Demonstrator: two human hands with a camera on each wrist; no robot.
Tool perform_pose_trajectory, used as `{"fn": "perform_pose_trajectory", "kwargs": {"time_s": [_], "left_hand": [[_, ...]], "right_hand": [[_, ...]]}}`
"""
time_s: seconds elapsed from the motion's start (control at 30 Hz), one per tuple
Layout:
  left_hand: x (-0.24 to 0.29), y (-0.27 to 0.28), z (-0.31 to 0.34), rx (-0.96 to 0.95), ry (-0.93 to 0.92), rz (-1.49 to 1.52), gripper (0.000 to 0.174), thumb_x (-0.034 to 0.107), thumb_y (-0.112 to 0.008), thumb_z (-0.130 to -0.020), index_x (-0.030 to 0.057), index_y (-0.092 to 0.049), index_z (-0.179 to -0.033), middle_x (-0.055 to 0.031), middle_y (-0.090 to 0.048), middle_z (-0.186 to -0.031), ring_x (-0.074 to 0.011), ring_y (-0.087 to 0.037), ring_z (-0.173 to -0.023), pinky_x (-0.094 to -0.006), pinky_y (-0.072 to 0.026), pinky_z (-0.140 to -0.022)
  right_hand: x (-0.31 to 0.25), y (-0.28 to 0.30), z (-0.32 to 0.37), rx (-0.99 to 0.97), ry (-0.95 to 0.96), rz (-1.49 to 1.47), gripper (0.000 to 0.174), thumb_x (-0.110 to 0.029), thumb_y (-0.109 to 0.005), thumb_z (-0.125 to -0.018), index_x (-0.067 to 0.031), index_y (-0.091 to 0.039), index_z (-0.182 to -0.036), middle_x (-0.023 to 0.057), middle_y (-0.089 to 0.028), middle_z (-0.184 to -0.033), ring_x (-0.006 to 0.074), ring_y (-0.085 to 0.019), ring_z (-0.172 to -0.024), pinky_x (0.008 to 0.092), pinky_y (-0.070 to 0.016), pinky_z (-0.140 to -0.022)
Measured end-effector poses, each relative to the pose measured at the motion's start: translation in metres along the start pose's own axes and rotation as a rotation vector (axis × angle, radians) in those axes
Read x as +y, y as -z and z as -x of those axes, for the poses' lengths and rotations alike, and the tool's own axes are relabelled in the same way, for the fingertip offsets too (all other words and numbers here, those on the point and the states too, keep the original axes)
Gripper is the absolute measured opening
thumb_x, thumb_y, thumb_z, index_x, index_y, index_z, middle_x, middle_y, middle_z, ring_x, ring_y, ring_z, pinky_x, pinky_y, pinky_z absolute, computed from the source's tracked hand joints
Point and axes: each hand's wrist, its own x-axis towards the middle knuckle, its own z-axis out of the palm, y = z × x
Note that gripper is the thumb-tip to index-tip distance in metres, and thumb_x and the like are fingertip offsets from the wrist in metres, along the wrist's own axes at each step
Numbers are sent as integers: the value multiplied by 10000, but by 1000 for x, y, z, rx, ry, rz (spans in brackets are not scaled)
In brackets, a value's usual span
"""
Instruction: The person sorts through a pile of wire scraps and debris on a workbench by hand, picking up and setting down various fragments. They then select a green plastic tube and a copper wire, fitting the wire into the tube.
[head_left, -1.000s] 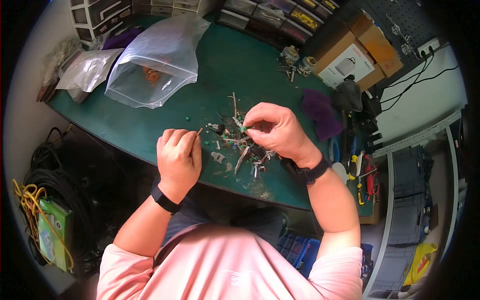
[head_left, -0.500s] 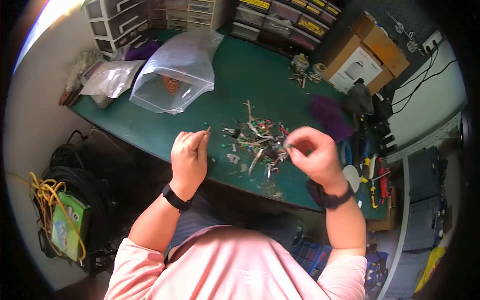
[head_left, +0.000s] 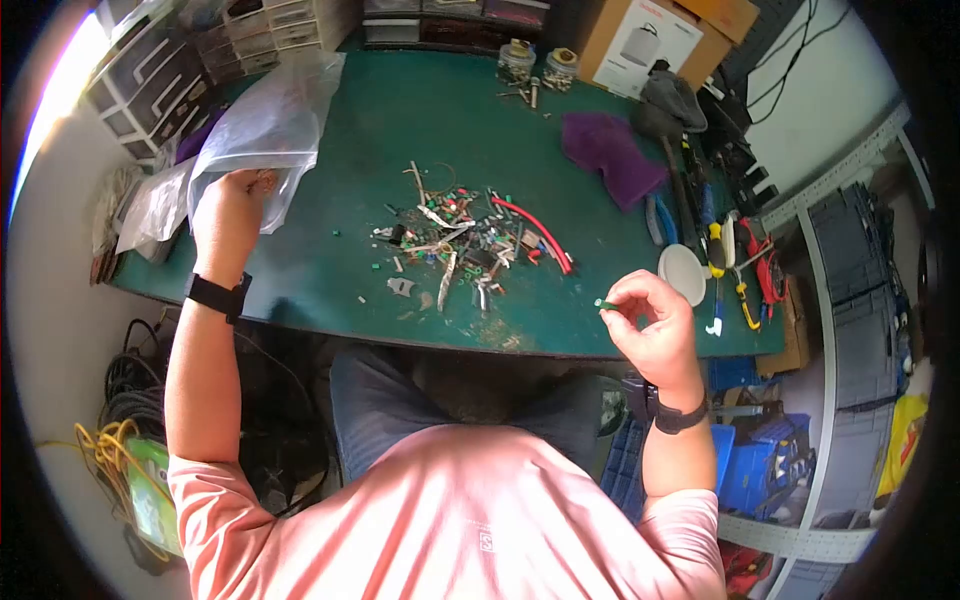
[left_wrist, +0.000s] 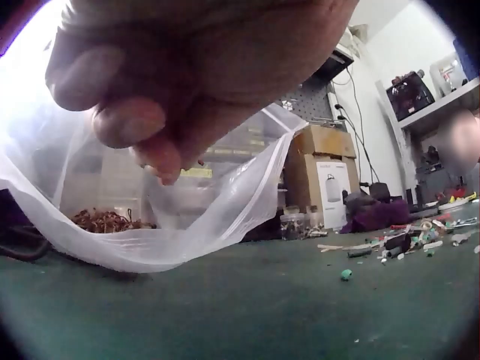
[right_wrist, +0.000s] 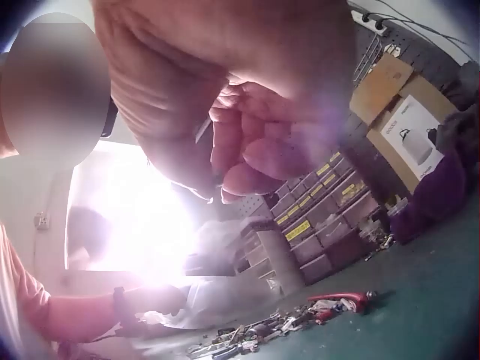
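My left hand (head_left: 228, 215) reaches into the mouth of a clear zip bag (head_left: 262, 120). Its fingers are curled, and a thin reddish-brown tip, like copper wire, shows beside the fingertips (left_wrist: 161, 161) in the left wrist view. Inside the bag lies a heap of copper-coloured wire bits (left_wrist: 109, 221). Near the front edge of the table, my right hand (head_left: 655, 325) pinches a small green tube-like piece (head_left: 606, 304) with a pale end between thumb and forefinger. Between the hands spreads a pile of scraps (head_left: 455, 240): green bits, pale strips and metal pieces.
A curved red tube (head_left: 540, 228) lies at the pile's right side. A purple cloth (head_left: 612, 160), a white round lid (head_left: 682, 275) and several hand tools (head_left: 745, 265) are on the right. Two small jars (head_left: 516, 62) and a cardboard box (head_left: 650, 45) stand at the back.
My left hand has moved from beside the pile, left and forward into the bag. The right hand has drawn back rightward from the pile with the green piece. The red tube now lies at the pile's right.
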Motion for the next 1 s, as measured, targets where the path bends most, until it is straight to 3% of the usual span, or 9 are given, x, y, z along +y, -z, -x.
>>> {"fn": "perform_pose_trajectory", "kwargs": {"time_s": [0.23, 0.3, 0.47, 0.6, 0.7, 0.73, 0.8, 0.87, 1.0], "left_hand": [[-34, -21, -26, 29, 83, -135, 370, 366, -577, -926, 27, -705, -998, -232, -685, -971, -410, -656, -918, -476, -518, -821], [-38, -21, -28, -29, 111, -142, 382, 349, -569, -933, 15, -660, -1096, -263, -665, -1017, -416, -638, -969, -491, -503, -844], [-45, -15, -12, 24, -84, -92, 380, 283, -551, -960, -16, -554, -1195, -283, -641, -1026, -449, -606, -964, -499, -491, -804], [2, 21, 30, -35, -13, 24, 286, 208, -590, -944, -48, -639, -1060, -249, -655, -921, -319, -657, -814, -372, -513, -743], [37, 24, 73, 17, -83, 559, 147, 86, -653, -887, -25, -664, -983, -136, -662, -850, -165, -609, -743, -266, -482, -718], [58, 24, 93, -112, 21, 781, 132, 69, -663, -876, -13, -669, -979, -104, -665, -851, -155, -600, -753, -263, -476, -718], [107, 33, 123, -336, -171, 712, 194, 53, -707, -826, -9, -671, -1007, -90, -645, -826, -141, -582, -714, -255, -472, -665], [134, 24, 143, -609, -110, 907, 254, -5, -702, -805, -7, -666, -1056, -45, -634, -810, -97, -567, -700, -242, -471, -652], [150, 11, 154, -567, -202, 895, 169, 63, -705, -863, -41, -653, -985, -80, -649, -784, -126, -604, -699, -254, -483, -634]], "right_hand": [[16, -8, 19, 21, -22, -93, 126, 44, -695, -784, -29, -611, -844, 3, -581, -786, 50, -522, -642, 201, -422, -567], [17, -8, 22, 15, -27, -66, 115, 34, -693, -792, -28, -613, -847, 5, -579, -781, 52, -524, -642, 201, -420, -565], [18, -11, 26, -19, -59, -74, 118, 29, -693, -791, -32, -617, -858, 10, -574, -769, 66, -536, -641, 215, -414, -552], [12, -15, 28, -37, -43, -37, 115, 18, -695, -791, -30, -619, -862, 24, -574, -763, 84, -541, -627, 231, -417, -540], [3, -24, 24, -101, -24, 1, 113, 6, -694, -783, -23, -619, -863, 56, -581, -753, 124, -562, -611, 262, -445, -541], [1, -30, 22, -125, 9, 1, 109, 0, -687, -784, -22, -617, -864, 69, -584, -754, 145, -577, -612, 277, -457, -544], [-4, -45, 17, -182, 66, -4, 101, -21, -673, -780, -24, -613, -861, 106, -598, -768, 221, -611, -618, 322, -484, -557], [-11, -62, 10, -217, 160, 67, 104, -69, -670, -775, -42, -610, -857, 118, -611, -789, 291, -624, -682, 375, -502, -607], [-21, -84, 0, -241, 288, 196, 137, -123, -651, -785, -65, -601, -900, 121, -605, -803, 324, -624, -772, 417, -509, -657]]}}
